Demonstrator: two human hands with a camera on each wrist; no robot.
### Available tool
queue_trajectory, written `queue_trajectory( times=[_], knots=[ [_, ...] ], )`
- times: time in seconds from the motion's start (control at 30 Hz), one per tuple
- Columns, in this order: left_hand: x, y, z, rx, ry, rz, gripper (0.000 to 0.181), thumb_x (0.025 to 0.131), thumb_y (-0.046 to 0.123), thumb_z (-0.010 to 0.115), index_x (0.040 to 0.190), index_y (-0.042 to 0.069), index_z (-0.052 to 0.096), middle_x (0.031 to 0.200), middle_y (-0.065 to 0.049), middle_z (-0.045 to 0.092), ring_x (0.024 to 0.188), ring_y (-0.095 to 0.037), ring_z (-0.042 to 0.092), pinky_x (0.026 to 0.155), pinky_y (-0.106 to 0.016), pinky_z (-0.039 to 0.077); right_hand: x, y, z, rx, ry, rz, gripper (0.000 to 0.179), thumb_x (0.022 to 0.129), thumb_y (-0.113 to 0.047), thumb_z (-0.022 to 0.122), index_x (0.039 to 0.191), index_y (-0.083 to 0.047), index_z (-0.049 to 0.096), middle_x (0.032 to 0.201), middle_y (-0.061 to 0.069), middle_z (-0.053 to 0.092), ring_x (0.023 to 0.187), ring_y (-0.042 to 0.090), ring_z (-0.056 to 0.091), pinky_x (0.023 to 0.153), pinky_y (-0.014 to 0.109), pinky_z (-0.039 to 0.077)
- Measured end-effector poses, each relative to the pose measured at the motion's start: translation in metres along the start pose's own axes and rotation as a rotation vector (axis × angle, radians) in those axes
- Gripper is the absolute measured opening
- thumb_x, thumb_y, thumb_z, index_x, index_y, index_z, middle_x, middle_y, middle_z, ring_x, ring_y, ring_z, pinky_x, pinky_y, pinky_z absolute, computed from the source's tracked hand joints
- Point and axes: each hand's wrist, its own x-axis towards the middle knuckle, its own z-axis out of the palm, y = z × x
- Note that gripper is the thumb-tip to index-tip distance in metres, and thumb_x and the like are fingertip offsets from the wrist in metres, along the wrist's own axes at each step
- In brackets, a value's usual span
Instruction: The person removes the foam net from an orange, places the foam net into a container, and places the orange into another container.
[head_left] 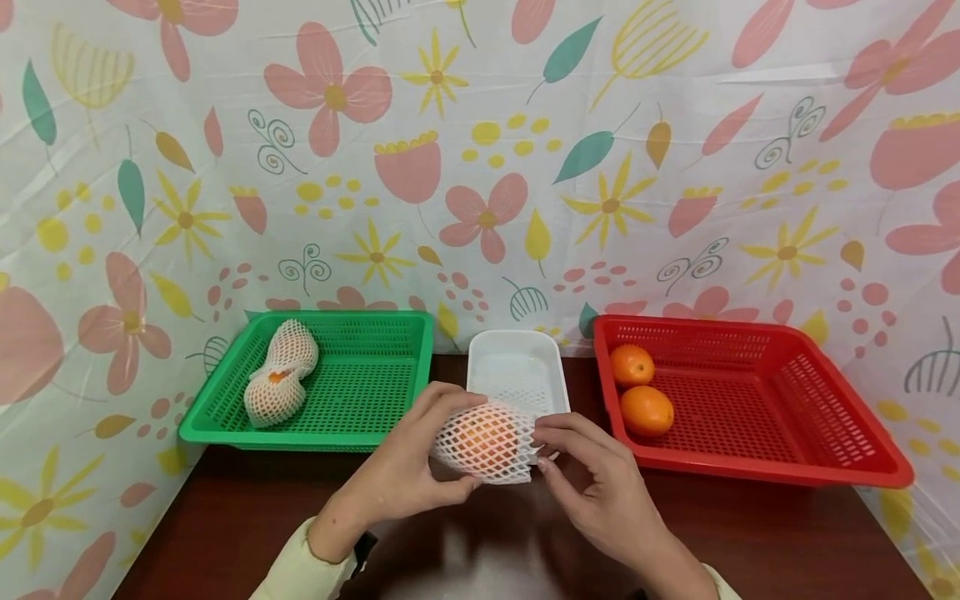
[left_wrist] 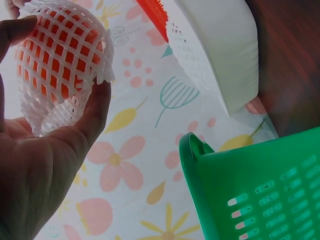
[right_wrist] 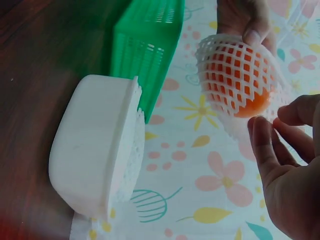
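An orange (head_left: 483, 442) sits inside a white foam net sleeve (head_left: 517, 475) above the table. My left hand (head_left: 408, 462) grips the sleeved fruit from its left side, thumb below and fingers over the top. At the sleeve's right end, the fingertips of my right hand (head_left: 600, 487) pinch the net's edge. In the right wrist view, part of the orange's bare skin (right_wrist: 255, 104) shows near those fingertips. Just behind the hands stands a white tray (head_left: 517, 354) with foam netting (head_left: 525, 396) in it.
On the left, a green basket (head_left: 360, 433) holds netted oranges (head_left: 276, 400). A red basket (head_left: 787, 467) on the right has two bare oranges (head_left: 647, 411) along its left side. All stand on a dark table (head_left: 247, 517) before a flowered cloth (head_left: 487, 275).
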Motion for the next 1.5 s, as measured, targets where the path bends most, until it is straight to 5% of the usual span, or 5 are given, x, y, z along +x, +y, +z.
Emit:
queue_trajectory(
  times=[0.57, 0.83, 1.5],
  knots=[
    [0.0034, 0.0037, 0.0060, -0.062, 0.001, 0.029, 0.084, 0.079, 0.047, 0.094, 0.151, 0.031, 0.052, 0.142, 0.009, 0.050, 0.129, -0.010, 0.051, 0.105, -0.036, 0.050, 0.0022, -0.0011, 0.0035, -0.070, -0.057, 0.021, 0.062, 0.073, -0.008, 0.095, 0.128, -0.022, 0.070, 0.136, -0.002, 0.065, 0.119, 0.017, 0.064, 0.105, 0.015, 0.046],
    [0.0014, 0.0032, 0.0083, -0.084, -0.020, 0.026, 0.088, 0.072, 0.043, 0.096, 0.148, 0.031, 0.054, 0.137, 0.010, 0.052, 0.127, -0.010, 0.054, 0.105, -0.035, 0.050, -0.0011, 0.0012, 0.0084, -0.079, -0.164, 0.029, 0.078, 0.070, -0.011, 0.095, 0.140, -0.021, 0.062, 0.141, -0.002, 0.060, 0.124, 0.016, 0.060, 0.109, 0.016, 0.041],
    [-0.0006, 0.0046, 0.0042, -0.118, -0.033, 0.023, 0.071, 0.079, 0.041, 0.092, 0.143, 0.034, 0.060, 0.133, 0.013, 0.056, 0.125, -0.009, 0.056, 0.105, -0.034, 0.050, -0.0002, 0.0001, 0.0065, -0.116, -0.198, 0.044, 0.087, 0.069, -0.021, 0.097, 0.145, -0.021, 0.055, 0.137, -0.008, 0.059, 0.120, 0.011, 0.060, 0.107, 0.016, 0.042]
  ],
)
